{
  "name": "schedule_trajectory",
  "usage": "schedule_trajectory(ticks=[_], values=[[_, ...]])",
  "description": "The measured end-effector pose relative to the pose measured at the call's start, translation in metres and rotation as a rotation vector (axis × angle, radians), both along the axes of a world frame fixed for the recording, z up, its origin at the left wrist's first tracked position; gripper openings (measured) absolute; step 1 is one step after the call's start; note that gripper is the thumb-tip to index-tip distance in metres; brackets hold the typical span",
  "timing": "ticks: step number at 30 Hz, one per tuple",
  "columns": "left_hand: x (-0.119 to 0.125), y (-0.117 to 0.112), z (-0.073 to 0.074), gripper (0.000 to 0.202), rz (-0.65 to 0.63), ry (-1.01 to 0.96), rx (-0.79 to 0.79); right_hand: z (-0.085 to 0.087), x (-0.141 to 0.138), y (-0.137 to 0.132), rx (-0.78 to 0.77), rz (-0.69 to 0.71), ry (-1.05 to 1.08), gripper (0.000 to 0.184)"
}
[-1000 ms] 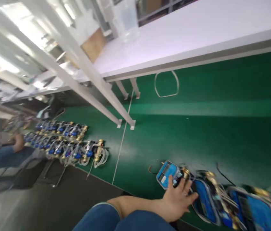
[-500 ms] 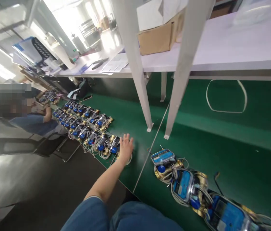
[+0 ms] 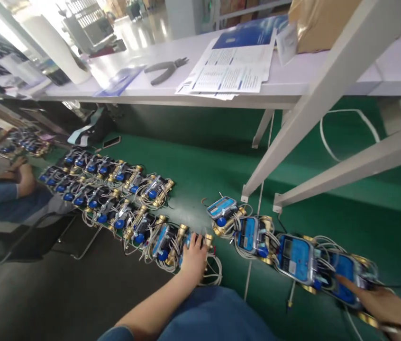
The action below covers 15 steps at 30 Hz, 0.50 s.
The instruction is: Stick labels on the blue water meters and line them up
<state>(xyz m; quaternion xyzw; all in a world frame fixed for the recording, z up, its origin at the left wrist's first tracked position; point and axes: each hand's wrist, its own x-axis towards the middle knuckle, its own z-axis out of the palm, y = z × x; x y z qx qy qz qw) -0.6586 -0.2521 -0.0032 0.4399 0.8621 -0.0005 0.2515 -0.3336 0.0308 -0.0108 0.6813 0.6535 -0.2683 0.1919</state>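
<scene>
My left hand [image 3: 194, 258] lies over a brass-bodied meter at the near end of a double row, its fingers bent across the top. The hand hides most of that meter; its brass end and looped grey cable show beside it. At the lower right, my right hand [image 3: 374, 303] holds a meter with a blue display face [image 3: 344, 274], one digit stretched across the casing and the others hidden. Left of it, a similar blue-faced meter [image 3: 295, 258] touches the chain of meters, with another meter [image 3: 249, 234] and a tilted meter [image 3: 223, 210] beyond.
Rows of meters [image 3: 95, 194] with coiled cables cover the left of the green bench [image 3: 193, 166]. White shelf legs [image 3: 293, 123] stand on it. Pliers [image 3: 165, 71] and papers [image 3: 232, 66] lie on the shelf above. A co-worker's arm [image 3: 26, 182] is at far left.
My view has shifted, bringing the right-hand meters further into sight. My left hand is now over the row's end meter. My right hand has come into view on a meter.
</scene>
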Motion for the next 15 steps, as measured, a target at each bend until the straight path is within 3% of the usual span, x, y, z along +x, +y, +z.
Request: schedule_trajectory(ticks=[3, 7, 11, 15], values=[[-0.042, 0.018, 0.01, 0.042, 0.07, 0.013, 0.101, 0.005, -0.043, -0.005, -0.097, 0.075, -0.086, 0.049], [-0.116, 0.051, 0.002, 0.076, 0.1, 0.05, 0.182, 0.004, -0.114, -0.028, -0.054, 0.081, -0.048, 0.053], [-0.167, 0.045, -0.002, 0.061, 0.193, 0.105, 0.114, 0.0, -0.188, -0.052, -0.022, 0.07, 0.068, 0.05], [-0.189, 0.028, 0.019, 0.047, 0.271, 0.192, 0.053, 0.004, -0.243, -0.066, 0.009, 0.016, 0.22, 0.04]])
